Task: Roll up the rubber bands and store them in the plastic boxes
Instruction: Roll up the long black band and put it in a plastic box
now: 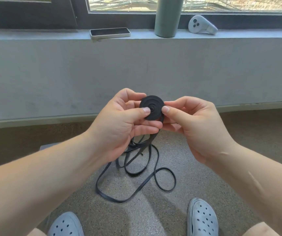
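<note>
A black rubber band is partly wound into a flat round coil (152,104) held at chest height in the middle of the head view. My left hand (119,123) pinches the coil from the left, thumb on its face and fingers behind. My right hand (193,123) pinches its right edge with thumb and fingers. The unwound tail of the band (136,169) hangs from the coil's lower right and lies in loose loops on the speckled floor below. No plastic box is in view.
A grey wall with a window ledge (51,35) runs across the back. On the ledge lie a phone (109,32), a green bottle (167,17) and a white controller (201,25). My two grey clogs (202,218) stand at the bottom.
</note>
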A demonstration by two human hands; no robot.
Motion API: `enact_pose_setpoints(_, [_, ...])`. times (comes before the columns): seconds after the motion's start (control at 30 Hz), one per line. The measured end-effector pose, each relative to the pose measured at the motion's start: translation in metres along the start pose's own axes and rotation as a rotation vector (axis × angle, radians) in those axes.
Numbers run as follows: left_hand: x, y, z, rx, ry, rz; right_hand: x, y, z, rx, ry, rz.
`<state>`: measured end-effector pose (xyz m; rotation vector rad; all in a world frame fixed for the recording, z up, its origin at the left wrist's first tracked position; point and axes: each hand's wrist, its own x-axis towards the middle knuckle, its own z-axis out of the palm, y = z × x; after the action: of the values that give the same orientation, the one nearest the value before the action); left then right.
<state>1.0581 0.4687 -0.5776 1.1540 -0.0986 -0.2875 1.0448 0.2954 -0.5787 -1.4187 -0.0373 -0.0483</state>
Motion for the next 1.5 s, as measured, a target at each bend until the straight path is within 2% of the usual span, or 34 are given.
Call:
enact_pose_setpoints(0.17, [-0.003,-0.003,0.003,0.004,0.004,0.003,-0.003,0.005,0.004,0.035,0.014,-0.027])
enact_pose_setpoints(0.4, [0.003,0.008,-0.007,0.364,-0.023,0.033,0.008,-0.002,-0.008,-0.126,-0.047,-0.035])
enact_pose_setpoints(0.53, [0.002,0.008,-0.005,0.409,-0.084,0.058,0.012,-0.007,-0.012,-0.207,-0.103,-0.046])
enact_pose_setpoints(0.77, [-0.001,0.003,-0.002,0.268,-0.04,0.044,0.01,-0.007,-0.007,-0.117,-0.043,-0.052])
enact_pose_setpoints(0.97, [0.0,0.003,-0.001,0.107,0.02,0.037,0.005,-0.005,-0.009,-0.18,-0.11,-0.056])
enact_pose_setpoints(1.23, [-0.003,0.0,0.002,0.0,0.027,0.0,0.0,0.0,-0.001,-0.081,-0.011,-0.087])
enact_pose_setpoints(1.33, [-0.004,-0.003,0.002,0.036,0.008,-0.035,-0.002,0.002,-0.001,-0.061,-0.009,-0.076])
enact_pose_setpoints(1.5, [0.0,0.003,-0.006,0.321,0.015,-0.067,-0.001,0.005,-0.005,-0.107,-0.021,-0.073])
